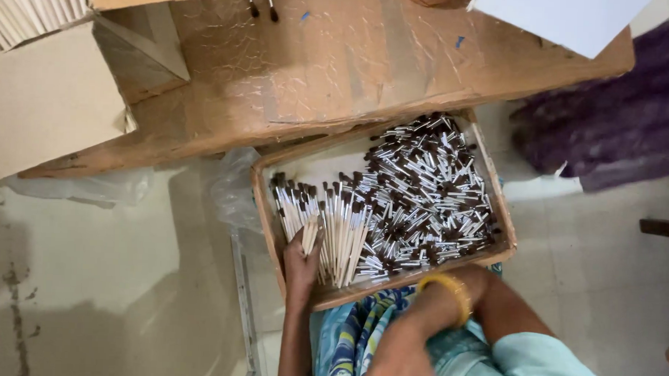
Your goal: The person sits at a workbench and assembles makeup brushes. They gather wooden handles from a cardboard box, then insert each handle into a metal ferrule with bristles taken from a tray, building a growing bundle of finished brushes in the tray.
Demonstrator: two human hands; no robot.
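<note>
A shallow cardboard tray (390, 283) rests on my lap against a low table. Its left part holds a row of pale wooden-handled brushes (340, 233) with dark tips. The right part is heaped with short silver-ferruled brush heads (431, 191). My left hand (302, 265) reaches into the tray's near left corner and grips the ends of a few wooden-handled brushes. My right hand (399, 361), with a yellow bangle (449, 288) at the wrist, hangs below the tray over my patterned lap. Its fingers are cut off by the frame edge.
A brown paper-covered table (316, 69) stands behind the tray, with two brushes (261, 1) on it. A cardboard box (41, 96) with white sticks (29, 3) sits at left. A white sheet (563, 18) and purple cloth (611, 123) lie at right. Clear plastic (231, 188) lies beside the tray.
</note>
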